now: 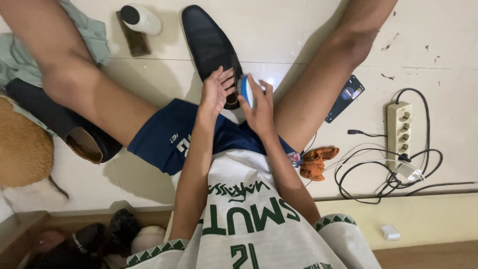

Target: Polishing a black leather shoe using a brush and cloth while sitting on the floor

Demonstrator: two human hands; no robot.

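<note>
White jersey (249, 219); right hand (259, 107) holds blue-white tin (245, 89).

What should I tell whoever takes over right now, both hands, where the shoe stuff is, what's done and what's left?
Left hand: open, fingers resting on the heel end of the black shoe on the floor between the legs.
Right hand: holds a small blue-and-white tin beside the shoe.
Second shoe lies by the left thigh; brush and white bottle past the left knee; orange cloth by the right hip.
Done: cannot tell how far the shoe is polished.
Left: probably both shoes.
</note>
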